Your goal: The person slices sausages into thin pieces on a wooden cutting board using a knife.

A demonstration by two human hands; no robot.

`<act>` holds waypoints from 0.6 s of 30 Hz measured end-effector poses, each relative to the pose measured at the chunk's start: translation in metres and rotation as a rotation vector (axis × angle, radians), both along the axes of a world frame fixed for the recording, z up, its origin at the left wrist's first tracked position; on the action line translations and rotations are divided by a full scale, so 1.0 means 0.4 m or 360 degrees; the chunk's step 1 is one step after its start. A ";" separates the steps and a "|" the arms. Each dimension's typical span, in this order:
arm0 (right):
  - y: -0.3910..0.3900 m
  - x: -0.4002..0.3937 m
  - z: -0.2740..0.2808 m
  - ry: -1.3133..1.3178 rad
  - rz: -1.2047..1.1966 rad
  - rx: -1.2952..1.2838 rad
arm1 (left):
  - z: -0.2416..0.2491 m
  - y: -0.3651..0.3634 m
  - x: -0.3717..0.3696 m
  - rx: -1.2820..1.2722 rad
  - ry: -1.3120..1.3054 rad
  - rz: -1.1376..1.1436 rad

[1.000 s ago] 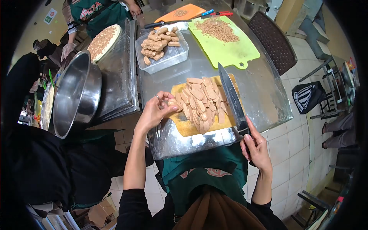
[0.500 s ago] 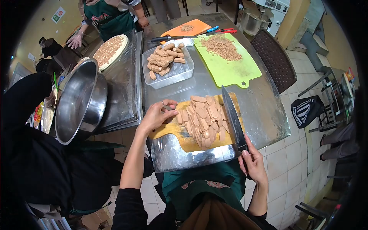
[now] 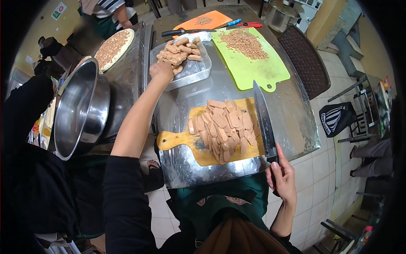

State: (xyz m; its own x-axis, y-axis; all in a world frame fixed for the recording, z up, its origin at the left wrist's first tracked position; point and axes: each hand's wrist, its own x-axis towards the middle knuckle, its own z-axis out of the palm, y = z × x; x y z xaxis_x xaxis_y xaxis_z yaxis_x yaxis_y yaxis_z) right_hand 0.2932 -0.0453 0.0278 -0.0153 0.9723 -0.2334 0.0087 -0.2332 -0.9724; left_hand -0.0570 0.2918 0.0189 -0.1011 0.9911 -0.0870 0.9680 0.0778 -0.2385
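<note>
My right hand [image 3: 282, 175] grips the black handle of a large knife [image 3: 265, 120], its blade pointing away over the right edge of the wooden cutting board [image 3: 172, 139]. A heap of sausage slices [image 3: 224, 127] lies on that board, whose handle points left. My left hand [image 3: 162, 72] is closed at the near left side of a clear plastic container [image 3: 190, 79], against the pile of sausages [image 3: 179, 53] in it. The fingertips are hidden, so what they hold does not show.
A green cutting board [image 3: 241, 74] bears chopped bits; behind it are an orange board [image 3: 215, 19], another knife [image 3: 182, 31] and red-handled scissors [image 3: 249, 25]. A steel bowl [image 3: 80, 114] and topped pizza dough [image 3: 114, 48] are left. Co-workers stand nearby.
My left hand has left the wooden board's handle and reached forward to the plastic container. The knife has shifted slightly right, still in my right hand. The co-worker beyond the pizza has moved.
</note>
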 end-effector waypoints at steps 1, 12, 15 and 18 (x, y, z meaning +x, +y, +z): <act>-0.004 0.001 -0.002 -0.0001 -0.0001 -0.0018 | 0.007 -0.001 0.021 0.0000 -0.0018 0.0047; -0.035 -0.015 0.031 -0.0082 -0.0003 -0.0064 | -0.008 0.013 0.007 -0.0046 -0.0171 0.0289; -0.046 -0.025 0.042 -0.0122 0.0031 -0.0057 | 0.012 0.003 0.008 -0.0076 -0.0204 0.0300; -0.046 -0.027 0.042 -0.0183 0.0079 -0.0030 | 0.026 -0.006 -0.016 -0.0043 -0.0341 0.0276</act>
